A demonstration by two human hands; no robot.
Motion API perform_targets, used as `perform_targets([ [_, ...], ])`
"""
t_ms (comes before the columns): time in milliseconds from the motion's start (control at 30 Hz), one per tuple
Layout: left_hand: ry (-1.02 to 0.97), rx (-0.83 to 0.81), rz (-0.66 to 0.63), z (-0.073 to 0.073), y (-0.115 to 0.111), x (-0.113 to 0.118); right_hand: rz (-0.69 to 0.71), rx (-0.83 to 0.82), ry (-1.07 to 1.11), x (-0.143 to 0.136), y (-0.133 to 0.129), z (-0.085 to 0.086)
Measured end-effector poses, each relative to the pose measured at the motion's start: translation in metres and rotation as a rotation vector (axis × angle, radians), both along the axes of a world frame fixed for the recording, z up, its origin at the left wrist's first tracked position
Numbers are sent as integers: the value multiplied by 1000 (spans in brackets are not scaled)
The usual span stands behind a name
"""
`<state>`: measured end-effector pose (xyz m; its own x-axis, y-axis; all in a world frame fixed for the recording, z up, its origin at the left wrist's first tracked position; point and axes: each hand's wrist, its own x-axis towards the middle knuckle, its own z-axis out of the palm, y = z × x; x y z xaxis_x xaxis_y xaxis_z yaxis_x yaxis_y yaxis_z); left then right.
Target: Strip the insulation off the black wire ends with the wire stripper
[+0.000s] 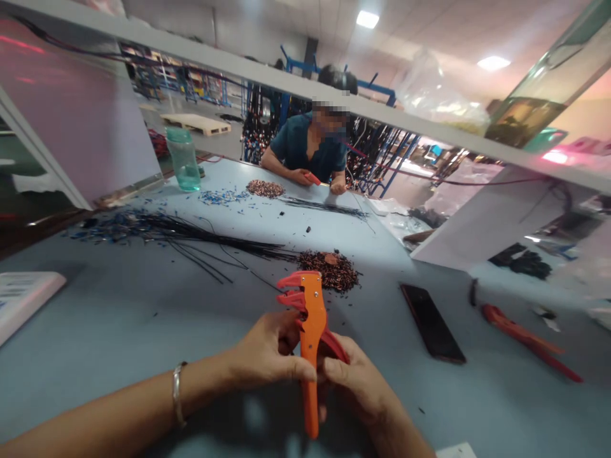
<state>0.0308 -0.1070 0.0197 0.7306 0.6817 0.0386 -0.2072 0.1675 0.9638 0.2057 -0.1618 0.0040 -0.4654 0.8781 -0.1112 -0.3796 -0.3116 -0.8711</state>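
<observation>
An orange and red wire stripper (312, 337) stands upright between my two hands, its red jaws pointing up and to the left. My left hand (267, 350) grips it from the left, thumb lying across the orange handle. From the right, my right hand (356, 375) closes around the red lever and lower handle; some of its fingers are hidden behind the tool. Just beyond the jaws lies a heap of short black and copper-coloured cut bits (329, 270). A bundle of long black wires (214, 238) stretches from that heap toward the left.
A black phone (432, 323) and a second red tool (529, 343) lie on the right. Blue scraps (109, 228) and a green bottle (182, 159) are at the left. Across the table (229, 407), a person (310, 149) holds a red tool. A white box (28, 299) sits at the left edge.
</observation>
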Motion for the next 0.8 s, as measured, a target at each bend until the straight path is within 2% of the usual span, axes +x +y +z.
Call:
perform_targets([
  [67,-15,-2,-68,-2,3,-3,44,-1,-30,-1,0,-2],
  [133,-16,-51,-211,-1,3,-4,84,-9,-43,-2,0,-3],
  [200,-22,-100,-317,0,2,-4,69,18,-65,-2,0,-3],
  [233,-32,-114,-320,1,1,-3,27,52,-99,-1,0,-1],
  [367,-135,-109,-146,2,-1,1,-213,338,-456,6,-4,15],
  [467,-149,6,-71,-1,0,-1,-299,603,-805,10,-10,22],
  [600,-24,160,-13,-9,1,-4,-345,829,-1219,4,-15,11],
  [700,17,169,2,-13,1,-2,-477,950,-1367,-6,-15,-3],
  [800,55,143,-20,-14,1,1,-608,1049,-1457,-11,-12,-9],
])
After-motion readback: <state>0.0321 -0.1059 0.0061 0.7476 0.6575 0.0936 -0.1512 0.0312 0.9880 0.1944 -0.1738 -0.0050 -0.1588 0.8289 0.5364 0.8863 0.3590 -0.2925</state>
